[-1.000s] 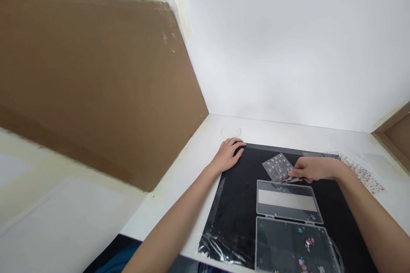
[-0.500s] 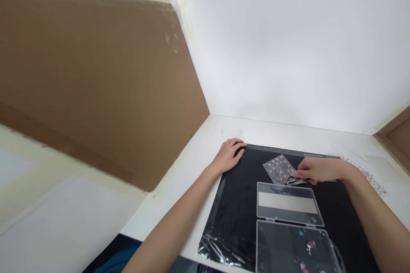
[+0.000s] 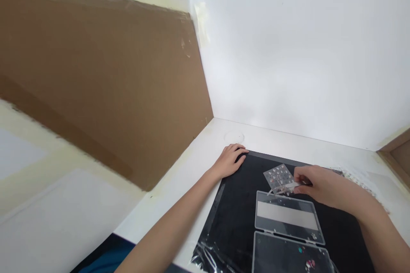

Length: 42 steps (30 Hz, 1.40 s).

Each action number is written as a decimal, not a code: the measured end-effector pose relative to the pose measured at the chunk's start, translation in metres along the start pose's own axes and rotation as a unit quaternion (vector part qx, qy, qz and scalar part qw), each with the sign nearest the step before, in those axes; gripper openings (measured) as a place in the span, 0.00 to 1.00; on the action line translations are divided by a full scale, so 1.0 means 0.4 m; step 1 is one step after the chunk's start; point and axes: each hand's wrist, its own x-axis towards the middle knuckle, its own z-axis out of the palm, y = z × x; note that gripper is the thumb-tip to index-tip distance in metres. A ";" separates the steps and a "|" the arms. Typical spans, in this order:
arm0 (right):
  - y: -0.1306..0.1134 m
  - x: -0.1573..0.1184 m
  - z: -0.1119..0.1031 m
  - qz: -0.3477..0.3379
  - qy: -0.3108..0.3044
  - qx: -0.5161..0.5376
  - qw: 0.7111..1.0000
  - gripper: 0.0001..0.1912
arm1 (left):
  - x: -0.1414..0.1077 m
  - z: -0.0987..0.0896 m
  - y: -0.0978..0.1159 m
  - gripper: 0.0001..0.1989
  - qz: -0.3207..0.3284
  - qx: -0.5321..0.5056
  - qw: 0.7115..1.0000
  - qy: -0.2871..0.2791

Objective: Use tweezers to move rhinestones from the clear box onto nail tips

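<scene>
1. White bench (image 3: 192, 158), with a black mat (image 3: 237, 209) covering the near part.
2. On the mat lies a clear case (image 3: 275, 251), opened flat. Its far half has a white strip (image 3: 286, 215) across it and a pale bit in the near right corner; the near half, cut off by the view, holds a few coloured bits (image 3: 310, 263) towards its right side.
3. The right hand (image 3: 320, 185) has changed most: in the last half second its wrist has dropped nearer the person. Its grip is closed, fingertips pinching a slim pale tool (image 3: 288, 187).
4. The left hand (image 3: 229, 161) hasn't stirred; its grip is loose, fingers spread over the mat's far left corner, holding nothing.
5. The patterned sheet (image 3: 279, 175) lies just beyond the case, right corner by the fingers.
6. The tool's prongs now look parted near the case's far rim, so I'd judge the work is centred there; whether they have anything, I can't tell.
</scene>
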 end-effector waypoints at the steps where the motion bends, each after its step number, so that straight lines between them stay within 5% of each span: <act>1: -0.004 0.002 0.004 -0.009 0.002 -0.003 1.000 0.09 | 0.001 0.000 0.000 0.16 0.000 0.000 1.000 -0.001; 17: -0.044 0.048 0.051 -0.097 0.039 -0.023 0.994 0.06 | 0.001 -0.004 0.004 0.16 -0.007 -0.007 1.000 -0.008; 42: -0.031 0.065 0.073 -0.128 0.053 -0.022 0.990 0.04 | -0.001 -0.003 0.000 0.15 -0.001 0.001 1.000 -0.002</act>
